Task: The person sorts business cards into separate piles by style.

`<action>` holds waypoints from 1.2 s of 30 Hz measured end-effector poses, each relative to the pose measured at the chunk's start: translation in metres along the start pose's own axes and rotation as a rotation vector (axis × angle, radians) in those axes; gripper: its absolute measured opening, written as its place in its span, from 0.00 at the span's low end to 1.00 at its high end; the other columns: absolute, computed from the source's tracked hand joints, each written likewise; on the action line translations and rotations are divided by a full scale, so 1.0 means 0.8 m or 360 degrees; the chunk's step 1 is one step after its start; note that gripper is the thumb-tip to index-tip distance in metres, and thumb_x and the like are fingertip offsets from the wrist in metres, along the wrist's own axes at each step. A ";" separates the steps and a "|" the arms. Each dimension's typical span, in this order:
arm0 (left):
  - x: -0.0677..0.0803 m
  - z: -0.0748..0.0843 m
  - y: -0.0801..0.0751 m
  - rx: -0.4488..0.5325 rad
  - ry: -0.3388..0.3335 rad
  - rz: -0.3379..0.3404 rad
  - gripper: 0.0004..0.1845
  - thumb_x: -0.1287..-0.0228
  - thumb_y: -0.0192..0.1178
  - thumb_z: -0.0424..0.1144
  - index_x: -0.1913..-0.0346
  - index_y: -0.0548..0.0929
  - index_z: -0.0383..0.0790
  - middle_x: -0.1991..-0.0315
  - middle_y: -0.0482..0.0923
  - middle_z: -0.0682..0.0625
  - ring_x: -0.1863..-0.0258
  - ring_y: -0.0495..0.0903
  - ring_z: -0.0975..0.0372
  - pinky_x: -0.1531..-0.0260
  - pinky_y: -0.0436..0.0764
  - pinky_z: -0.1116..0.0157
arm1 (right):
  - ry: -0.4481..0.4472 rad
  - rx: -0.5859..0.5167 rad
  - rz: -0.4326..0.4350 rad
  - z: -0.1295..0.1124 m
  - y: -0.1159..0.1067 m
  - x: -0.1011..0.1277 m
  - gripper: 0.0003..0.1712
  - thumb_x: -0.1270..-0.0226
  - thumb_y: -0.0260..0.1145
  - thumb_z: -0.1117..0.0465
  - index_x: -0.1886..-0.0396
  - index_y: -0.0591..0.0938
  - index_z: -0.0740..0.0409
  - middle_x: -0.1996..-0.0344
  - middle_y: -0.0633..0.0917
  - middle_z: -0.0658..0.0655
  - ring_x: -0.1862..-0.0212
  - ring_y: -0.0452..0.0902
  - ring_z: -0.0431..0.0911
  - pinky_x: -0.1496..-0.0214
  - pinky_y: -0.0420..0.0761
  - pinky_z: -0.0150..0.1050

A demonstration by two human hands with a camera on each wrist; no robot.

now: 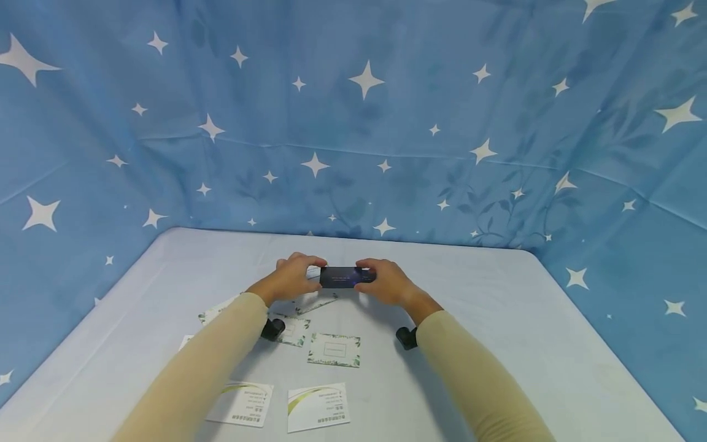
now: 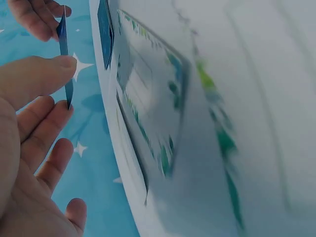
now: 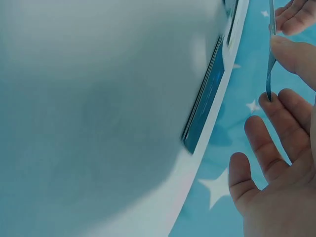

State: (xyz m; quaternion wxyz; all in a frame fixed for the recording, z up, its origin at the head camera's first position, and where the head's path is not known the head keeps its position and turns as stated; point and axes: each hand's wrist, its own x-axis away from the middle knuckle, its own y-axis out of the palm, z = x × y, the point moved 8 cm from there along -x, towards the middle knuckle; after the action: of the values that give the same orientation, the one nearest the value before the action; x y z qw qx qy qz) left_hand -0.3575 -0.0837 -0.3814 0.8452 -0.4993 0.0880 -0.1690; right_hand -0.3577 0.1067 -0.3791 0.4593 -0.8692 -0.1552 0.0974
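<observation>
A dark blue-black card (image 1: 338,277) with small print is held up between both hands above the far part of the table. My left hand (image 1: 293,276) pinches its left end between thumb and fingertips. The other end is pinched by my right hand (image 1: 388,283) in the same way. Both wrist views show the card (image 2: 63,54) edge-on, slightly bowed, with the remaining fingers spread loosely. Below it, a stack of dark blue cards (image 3: 205,98) lies on the table near the far edge. Leaf-bordered white cards (image 2: 150,89) lie under my left hand.
On the white-covered table (image 1: 552,368), a leaf-bordered card (image 1: 334,350) lies in the middle. Two white cards with a green-gold curve, one on the right (image 1: 318,408) and one on the left (image 1: 243,405), lie nearer. A blue star-patterned curtain (image 1: 353,123) hangs behind.
</observation>
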 end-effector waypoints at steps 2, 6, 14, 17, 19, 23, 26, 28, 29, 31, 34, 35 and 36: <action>-0.008 0.004 0.005 0.0007 0.0004 -0.0010 0.30 0.35 0.68 0.44 0.30 0.75 0.49 0.35 0.72 0.48 0.33 0.63 0.52 0.42 0.59 0.46 | 0.0029 0.0012 0.0008 0.007 -0.003 0.002 0.34 0.36 0.73 0.52 0.30 0.76 0.52 0.38 0.79 0.59 0.38 0.73 0.54 0.36 0.70 0.52; -0.022 0.015 0.017 0.0005 -0.0026 -0.0024 0.29 0.34 0.67 0.43 0.30 0.75 0.49 0.36 0.72 0.49 0.34 0.63 0.53 0.42 0.60 0.46 | 0.0070 0.0048 0.0000 0.021 -0.007 0.003 0.34 0.35 0.72 0.53 0.30 0.75 0.53 0.38 0.78 0.60 0.38 0.73 0.56 0.36 0.70 0.53; -0.045 0.033 0.036 -0.0080 -0.0008 -0.0036 0.28 0.34 0.68 0.43 0.32 0.77 0.48 0.38 0.75 0.50 0.35 0.65 0.54 0.43 0.59 0.49 | 0.0187 0.0101 -0.0048 0.047 -0.008 0.003 0.34 0.31 0.69 0.55 0.27 0.71 0.55 0.34 0.75 0.64 0.33 0.69 0.58 0.32 0.65 0.56; -0.051 0.034 0.041 -0.0081 -0.0024 -0.0045 0.27 0.34 0.67 0.42 0.33 0.77 0.49 0.39 0.75 0.49 0.36 0.65 0.54 0.44 0.60 0.50 | 0.0225 0.0130 -0.0066 0.054 -0.006 0.000 0.34 0.31 0.68 0.55 0.27 0.71 0.55 0.34 0.75 0.64 0.33 0.69 0.58 0.32 0.65 0.55; -0.054 0.034 0.045 -0.0096 -0.0041 -0.0052 0.26 0.34 0.66 0.42 0.33 0.78 0.49 0.39 0.75 0.48 0.36 0.65 0.54 0.44 0.60 0.50 | 0.0252 0.0148 -0.0083 0.058 -0.004 -0.001 0.34 0.31 0.68 0.56 0.27 0.71 0.55 0.34 0.75 0.64 0.34 0.70 0.57 0.32 0.65 0.55; -0.058 0.033 0.050 -0.0109 -0.0090 -0.0066 0.27 0.34 0.66 0.42 0.32 0.77 0.50 0.38 0.73 0.46 0.38 0.66 0.53 0.43 0.61 0.49 | 0.0281 0.0191 -0.0113 0.062 -0.001 -0.004 0.34 0.30 0.68 0.56 0.27 0.71 0.55 0.35 0.75 0.65 0.34 0.69 0.57 0.31 0.64 0.55; -0.059 0.032 0.051 -0.0110 -0.0118 -0.0068 0.28 0.34 0.66 0.42 0.31 0.76 0.51 0.37 0.72 0.44 0.39 0.65 0.52 0.42 0.62 0.49 | 0.0276 0.0213 -0.0111 0.062 -0.001 -0.005 0.34 0.30 0.68 0.57 0.27 0.71 0.56 0.35 0.75 0.65 0.34 0.69 0.58 0.31 0.64 0.55; -0.060 0.034 0.050 -0.0123 -0.0118 -0.0067 0.29 0.35 0.66 0.42 0.30 0.75 0.52 0.37 0.72 0.44 0.38 0.64 0.52 0.43 0.61 0.49 | 0.0270 0.0222 -0.0102 0.062 -0.002 -0.005 0.34 0.31 0.68 0.57 0.27 0.71 0.57 0.36 0.76 0.66 0.34 0.70 0.58 0.32 0.65 0.55; -0.060 0.034 0.049 -0.0133 -0.0119 -0.0070 0.30 0.35 0.66 0.42 0.30 0.74 0.52 0.36 0.72 0.45 0.37 0.64 0.52 0.43 0.61 0.49 | 0.0272 0.0218 -0.0098 0.062 -0.002 -0.005 0.34 0.31 0.68 0.57 0.27 0.71 0.57 0.37 0.76 0.66 0.35 0.70 0.58 0.32 0.65 0.55; -0.060 0.035 0.048 -0.0151 -0.0114 -0.0072 0.31 0.35 0.66 0.42 0.29 0.74 0.51 0.36 0.73 0.45 0.35 0.63 0.53 0.44 0.61 0.50 | 0.0267 0.0206 -0.0091 0.061 -0.003 -0.006 0.34 0.31 0.68 0.57 0.28 0.71 0.58 0.37 0.76 0.66 0.35 0.71 0.58 0.32 0.65 0.55; -0.060 0.037 0.047 -0.0167 -0.0110 -0.0087 0.30 0.35 0.66 0.42 0.29 0.74 0.50 0.37 0.74 0.46 0.35 0.63 0.53 0.45 0.60 0.50 | 0.0263 0.0191 -0.0091 0.061 -0.002 -0.006 0.33 0.31 0.68 0.56 0.29 0.72 0.58 0.36 0.76 0.65 0.35 0.70 0.58 0.32 0.65 0.55; -0.059 0.037 0.047 -0.0170 -0.0110 -0.0094 0.30 0.34 0.66 0.42 0.30 0.74 0.50 0.38 0.74 0.47 0.36 0.63 0.54 0.45 0.60 0.51 | 0.0258 0.0186 -0.0090 0.061 -0.002 -0.006 0.33 0.31 0.68 0.56 0.29 0.73 0.58 0.36 0.76 0.65 0.35 0.70 0.58 0.32 0.64 0.55; -0.059 0.037 0.047 -0.0170 -0.0112 -0.0097 0.29 0.34 0.65 0.42 0.30 0.75 0.49 0.39 0.75 0.47 0.37 0.64 0.54 0.45 0.60 0.51 | 0.0254 0.0183 -0.0091 0.061 -0.002 -0.006 0.32 0.31 0.68 0.56 0.29 0.73 0.58 0.36 0.76 0.65 0.34 0.70 0.58 0.32 0.64 0.55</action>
State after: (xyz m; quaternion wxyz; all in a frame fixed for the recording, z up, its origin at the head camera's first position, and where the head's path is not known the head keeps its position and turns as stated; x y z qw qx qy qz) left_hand -0.3845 -0.0252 -0.4007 0.8144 -0.5517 0.0519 -0.1721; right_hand -0.3775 0.1430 -0.4048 0.5219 -0.8416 -0.1369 0.0236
